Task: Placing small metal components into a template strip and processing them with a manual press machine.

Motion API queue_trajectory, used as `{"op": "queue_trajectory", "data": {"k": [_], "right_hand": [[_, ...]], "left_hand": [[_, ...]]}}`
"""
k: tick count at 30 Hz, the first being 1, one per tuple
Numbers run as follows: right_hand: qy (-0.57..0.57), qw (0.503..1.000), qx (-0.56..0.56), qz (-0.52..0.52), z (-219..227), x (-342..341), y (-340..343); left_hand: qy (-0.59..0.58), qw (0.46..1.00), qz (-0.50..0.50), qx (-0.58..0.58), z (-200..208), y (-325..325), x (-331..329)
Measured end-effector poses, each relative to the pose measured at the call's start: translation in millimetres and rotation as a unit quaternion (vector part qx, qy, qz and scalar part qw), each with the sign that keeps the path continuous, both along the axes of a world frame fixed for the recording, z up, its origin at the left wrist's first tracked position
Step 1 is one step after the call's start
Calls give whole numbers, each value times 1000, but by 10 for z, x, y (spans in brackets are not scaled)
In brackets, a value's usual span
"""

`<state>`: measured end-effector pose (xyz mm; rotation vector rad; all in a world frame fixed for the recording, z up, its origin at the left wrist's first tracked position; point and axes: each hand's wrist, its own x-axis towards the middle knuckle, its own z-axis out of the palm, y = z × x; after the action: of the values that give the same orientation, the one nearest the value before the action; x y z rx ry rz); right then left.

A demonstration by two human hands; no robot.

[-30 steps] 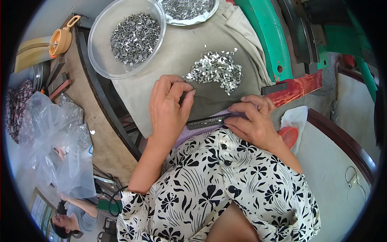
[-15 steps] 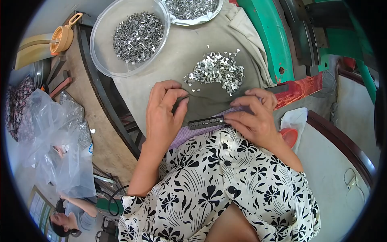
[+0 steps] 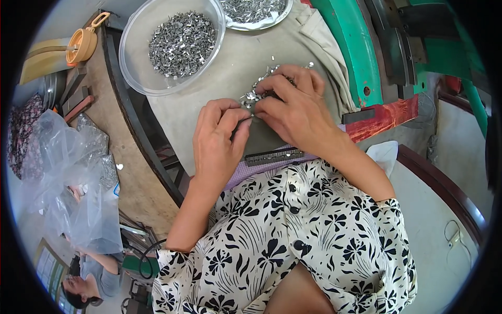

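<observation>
My left hand (image 3: 217, 138) is closed in a pinch over the grey-green cloth, its fingertips beside the near left edge of a pile of small shiny metal pieces (image 3: 250, 97). Over that pile is my right hand (image 3: 300, 107), fingers curled and thumb side close to the left fingertips. Whatever either pinch holds is too small or hidden to name. Most of the pile lies beneath the right hand. Nearer to me, a dark slotted bar (image 3: 274, 156) with small shiny bits along it rests untouched on purple checked cloth (image 3: 235, 178).
A clear round tub (image 3: 125, 65) of small metal parts stands at the far left, beside a lined basin (image 3: 256, 25) of similar parts. Green machinery (image 3: 342, 47) borders the right. Plastic bags (image 3: 89, 204) hang left of a wooden bench (image 3: 133, 172). Another person (image 3: 99, 277) is at lower left.
My right hand has left the slotted bar and moved up and left onto the metal pile. My left hand has shifted slightly right, bringing the fingertips of both hands close together.
</observation>
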<state>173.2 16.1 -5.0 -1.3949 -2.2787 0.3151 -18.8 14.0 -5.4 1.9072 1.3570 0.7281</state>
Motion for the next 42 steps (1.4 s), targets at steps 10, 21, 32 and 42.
{"op": "queue_trajectory", "data": {"k": [10,21,32,42], "right_hand": [[48,996,-70,-24,242,361,-298],[-28,997,-50,-42,201,374,-843],[-20,999,-41,-1,216,295,-783],[-1,999,-48,-1,136,279,-803]], "left_hand": [[43,999,-5,26,-5,73,72],[81,993,-28,79,-4,68,94],[93,990,-34,104,8,38,91],[23,986,-156,58,69,-412,18]]}}
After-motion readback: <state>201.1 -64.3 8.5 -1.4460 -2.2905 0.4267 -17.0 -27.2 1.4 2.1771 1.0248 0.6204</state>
